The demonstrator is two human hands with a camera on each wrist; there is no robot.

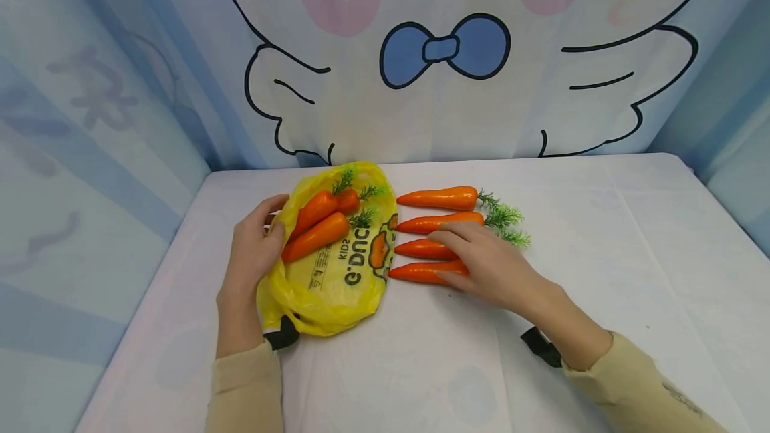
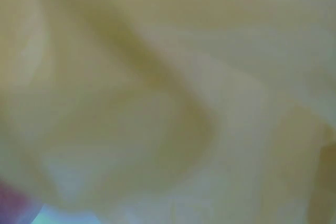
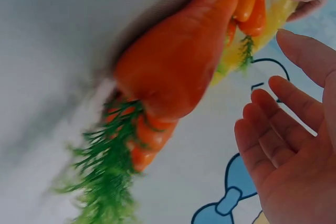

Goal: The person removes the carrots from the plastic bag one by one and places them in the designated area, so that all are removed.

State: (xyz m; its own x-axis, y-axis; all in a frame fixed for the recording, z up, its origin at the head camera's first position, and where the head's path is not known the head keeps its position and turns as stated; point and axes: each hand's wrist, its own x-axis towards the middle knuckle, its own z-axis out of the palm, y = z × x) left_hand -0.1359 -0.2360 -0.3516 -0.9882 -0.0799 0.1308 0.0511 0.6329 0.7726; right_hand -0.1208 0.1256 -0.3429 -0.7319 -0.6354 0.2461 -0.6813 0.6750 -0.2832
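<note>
A yellow plastic bag [image 1: 343, 313] printed with G.DUCK KIDS lies on the table, with three toy carrots [image 1: 321, 234] at its upper left. My left hand [image 1: 252, 249] holds the bag's left edge between thumb and fingers. Several more toy carrots [image 1: 438, 198] lie in a row right of the bag, tips towards it and green tops to the right. Above the nearer ones is my right hand [image 1: 487, 262], hiding their thick ends. The right wrist view shows that hand's fingers [image 3: 283, 129] extended, apart from the closest carrot [image 3: 173, 59]. Blurred yellow plastic [image 2: 157, 103] fills the left wrist view.
The table [image 1: 601, 232] has a white cover. A cloth backdrop [image 1: 445, 119] with a cartoon figure and a blue bow tie stands along the back edge. Dark straps [image 1: 541, 347] sit by both wrists.
</note>
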